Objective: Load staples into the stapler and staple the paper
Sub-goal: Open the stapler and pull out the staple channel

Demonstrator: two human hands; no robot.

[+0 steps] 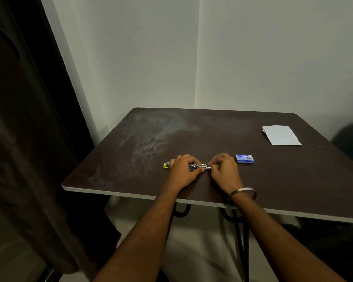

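A small stapler [198,166] with a yellow end [166,165] lies on the dark table [212,135], its metal magazine showing between my hands. My left hand [184,169] covers and grips the stapler body. My right hand [224,169] is closed at the magazine's right end, pinching something small and metallic; whether it is a staple strip or the pusher I cannot tell. A blue staple box [245,158] lies just right of my right hand. A folded white paper [280,135] rests at the far right.
The table stands in a corner of white walls. A dark curtain [29,139] hangs at the left. The table's near edge [192,200] runs under my forearms, with black metal legs below. A dark shape [351,139] sits beyond the right edge.
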